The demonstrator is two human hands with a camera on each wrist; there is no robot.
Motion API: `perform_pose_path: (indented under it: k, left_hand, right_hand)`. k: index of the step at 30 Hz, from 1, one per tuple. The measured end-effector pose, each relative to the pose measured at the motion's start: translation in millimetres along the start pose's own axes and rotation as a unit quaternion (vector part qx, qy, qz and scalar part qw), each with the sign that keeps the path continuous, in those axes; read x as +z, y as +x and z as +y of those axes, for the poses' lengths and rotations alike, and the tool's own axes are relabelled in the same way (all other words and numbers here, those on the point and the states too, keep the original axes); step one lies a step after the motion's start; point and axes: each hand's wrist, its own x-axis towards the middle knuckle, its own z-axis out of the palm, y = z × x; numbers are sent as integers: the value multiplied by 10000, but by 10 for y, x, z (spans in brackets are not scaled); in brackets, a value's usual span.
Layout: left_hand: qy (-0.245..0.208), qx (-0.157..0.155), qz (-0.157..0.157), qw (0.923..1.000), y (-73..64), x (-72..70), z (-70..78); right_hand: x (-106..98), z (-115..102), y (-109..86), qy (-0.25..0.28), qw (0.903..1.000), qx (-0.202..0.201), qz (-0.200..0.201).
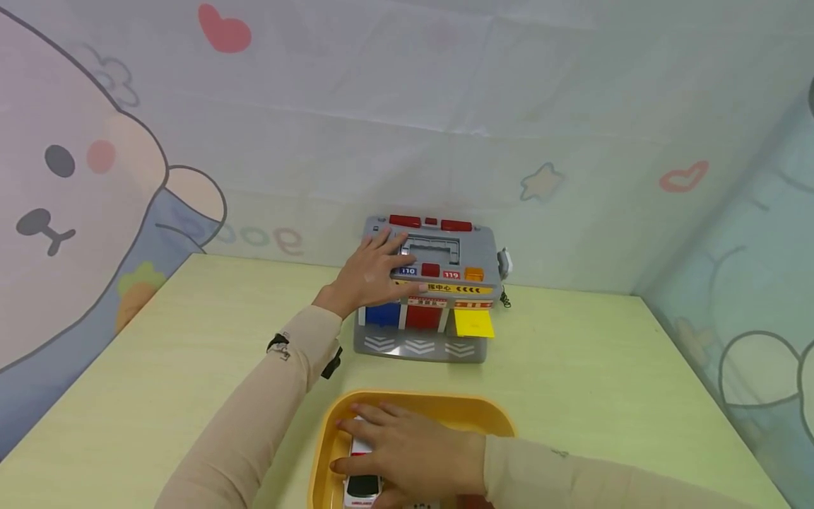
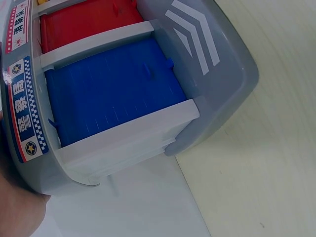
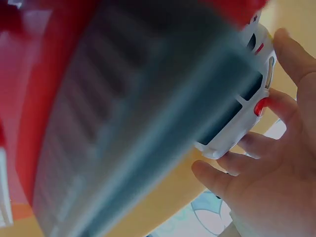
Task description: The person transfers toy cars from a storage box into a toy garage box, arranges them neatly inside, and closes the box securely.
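My left hand [image 1: 369, 276] rests on the left of the grey roof of a toy rescue station [image 1: 477, 244], fingers spread and reaching its front edge. Low on the station front are a blue garage door [image 2: 113, 94] and a red garage door [image 2: 94, 24], both down. The yellow door [image 1: 473, 323] sticks out, raised. Inside a yellow tray [image 1: 432, 397], my right hand [image 1: 420, 452] lies over a white toy car [image 1: 364, 486] with red markings. Its extended fingers reach across the car, fingertips right at its side in the right wrist view.
A blurred red and grey toy [image 3: 19, 89] fills the near side of the right wrist view. A white handset [image 1: 505, 263] with a coiled cord hangs on the station's right side. Behind the table [image 1: 604, 396] stands a printed cloth backdrop [image 1: 381, 127].
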Motion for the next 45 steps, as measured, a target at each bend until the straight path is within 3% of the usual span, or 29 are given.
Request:
perform_pose_path:
  k: [13, 29, 45]
  left_hand:
    - [23, -8, -28, 10000, 6, -6, 11]
    - [6, -98, -60, 9999, -21, 0, 31]
    - [-13, -99, 25, 9999, 0, 4, 23]
  right_hand:
    - [-6, 7, 69, 280, 9996, -59, 57]
    - [1, 7, 109, 143, 9997, -145, 127]
    - [-16, -21, 139, 111, 9999, 58, 55]
